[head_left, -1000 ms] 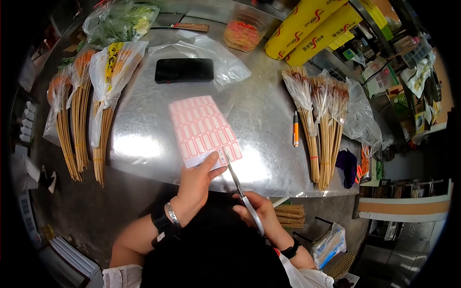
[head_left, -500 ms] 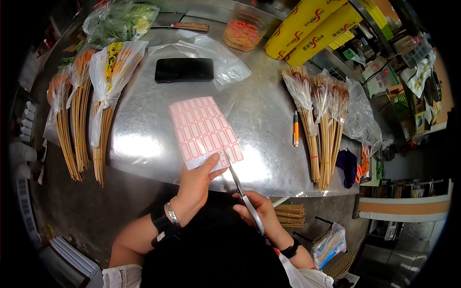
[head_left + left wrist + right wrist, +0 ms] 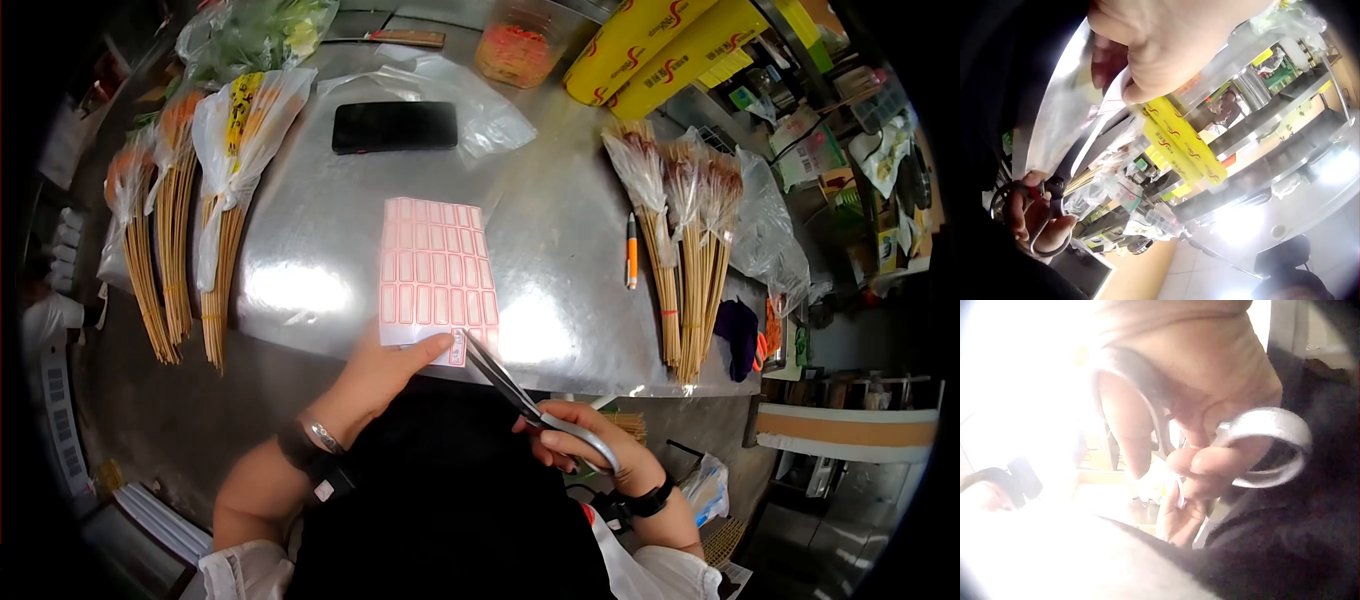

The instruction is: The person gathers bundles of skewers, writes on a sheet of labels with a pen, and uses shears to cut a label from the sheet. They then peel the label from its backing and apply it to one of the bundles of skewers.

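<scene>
The left hand (image 3: 385, 372) pinches the lower edge of a sheet of red-framed labels (image 3: 436, 262), its thumb on top beside one label with writing. The right hand (image 3: 590, 440) holds scissors (image 3: 507, 385), fingers through the handles; the blades point up and left, their tips at the sheet's lower part, right of the written label. In the left wrist view, the left hand (image 3: 1166, 44) grips the curved sheet (image 3: 1110, 100) and the right hand (image 3: 1038, 219) sits in the scissor handles. The right wrist view shows fingers around a scissor handle (image 3: 1279, 447).
On the metal table (image 3: 330, 340) lie a black phone (image 3: 394, 127), an orange pen (image 3: 632, 252), and bagged skewer bundles at left (image 3: 225, 270) and right (image 3: 692, 290). A tub of red food (image 3: 514, 53) and yellow wrap boxes (image 3: 650, 60) stand at the back.
The sheet has turned more upright and slid slightly right. The right hand and scissors have moved right and tilted further left, and the left hand has shifted left. The head view has moved a little.
</scene>
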The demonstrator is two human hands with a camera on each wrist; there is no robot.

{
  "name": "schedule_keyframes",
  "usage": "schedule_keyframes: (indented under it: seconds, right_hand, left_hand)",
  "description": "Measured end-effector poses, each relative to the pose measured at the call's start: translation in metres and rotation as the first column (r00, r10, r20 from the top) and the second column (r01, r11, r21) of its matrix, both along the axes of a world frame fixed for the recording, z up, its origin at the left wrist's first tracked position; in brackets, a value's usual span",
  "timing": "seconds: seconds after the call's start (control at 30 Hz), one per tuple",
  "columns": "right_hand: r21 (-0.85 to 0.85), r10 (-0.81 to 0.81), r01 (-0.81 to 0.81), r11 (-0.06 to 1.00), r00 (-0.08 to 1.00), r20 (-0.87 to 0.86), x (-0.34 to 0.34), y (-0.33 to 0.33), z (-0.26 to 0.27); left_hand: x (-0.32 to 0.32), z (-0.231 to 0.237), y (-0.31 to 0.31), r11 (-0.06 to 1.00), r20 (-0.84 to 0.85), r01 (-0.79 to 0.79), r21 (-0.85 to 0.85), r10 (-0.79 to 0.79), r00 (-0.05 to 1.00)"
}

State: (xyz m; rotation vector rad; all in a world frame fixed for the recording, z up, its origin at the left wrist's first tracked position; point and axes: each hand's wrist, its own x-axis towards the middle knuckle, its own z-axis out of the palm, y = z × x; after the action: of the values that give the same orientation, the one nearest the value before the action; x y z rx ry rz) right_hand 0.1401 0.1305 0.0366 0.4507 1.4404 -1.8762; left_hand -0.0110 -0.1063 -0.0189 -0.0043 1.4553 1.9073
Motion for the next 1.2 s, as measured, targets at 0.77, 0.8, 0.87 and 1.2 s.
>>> schedule_keyframes:
  seconds: [0.77,0.8,0.87,1.2]
  right_hand:
    - [-0.167,0.099,-0.077,0.983,0.987,0.127,0.003,0.018,0.028]
    - [-0.169,0.104,-0.082,0.982,0.986,0.129,0.003,0.015,0.027]
    - [-0.174,0.109,-0.087,0.981,0.986,0.123,0.001,0.012,0.024]
    - [-0.169,0.133,-0.119,0.978,0.988,0.078,-0.008,0.006,0.011]
  left_hand:
    - [-0.006,-0.008,-0.024,0.971,0.151,0.181,0.154,-0.204,0.967]
    - [-0.006,-0.007,-0.023,0.969,0.161,0.188,0.158,-0.213,0.964]
    - [-0.007,-0.004,-0.024,0.967,0.177,0.197,0.163,-0.225,0.958]
    - [-0.010,0.000,-0.028,0.956,0.171,0.256,0.143,-0.279,0.945]
